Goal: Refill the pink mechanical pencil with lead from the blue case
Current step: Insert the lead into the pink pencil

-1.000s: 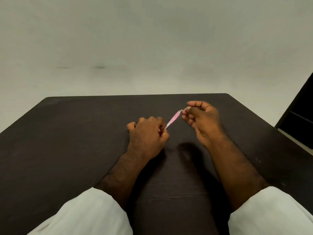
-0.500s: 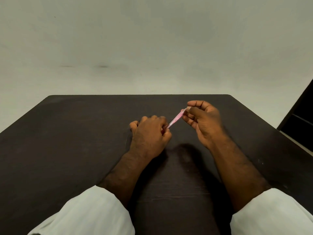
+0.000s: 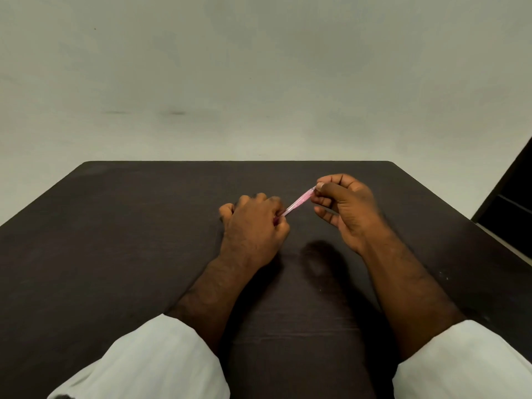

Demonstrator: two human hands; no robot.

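We see the pink mechanical pencil (image 3: pixel 298 202) spanning the gap between the two grips, slanted from low on the left to high on the right. The left grip (image 3: pixel 253 226) is closed round the pencil's lower end, fingers curled into a fist with the back of the hand toward us; that end is hidden inside the fist, so we cannot tell which end of the pencil it is. The right grip (image 3: pixel 345 208) pinches the upper end between thumb and forefinger, while its other fingers curl loosely below, clear of the barrel.

The pencil is a slim, straight stick of pale, slightly translucent pink plastic, and only its middle stretch shows between the two grips. We cannot make out any lead at this size.

Both grips sit over the far middle of the counter (image 3: pixel 115 226), a dark brown, matte surface with faint grain and rounded far corners. Soft shadows fall on it beneath the forearms. White cloth sleeves (image 3: pixel 149 361) cover both arms near the bottom edge. Behind the counter rises a plain, pale wall (image 3: pixel 259 67) with a few faint smudges.
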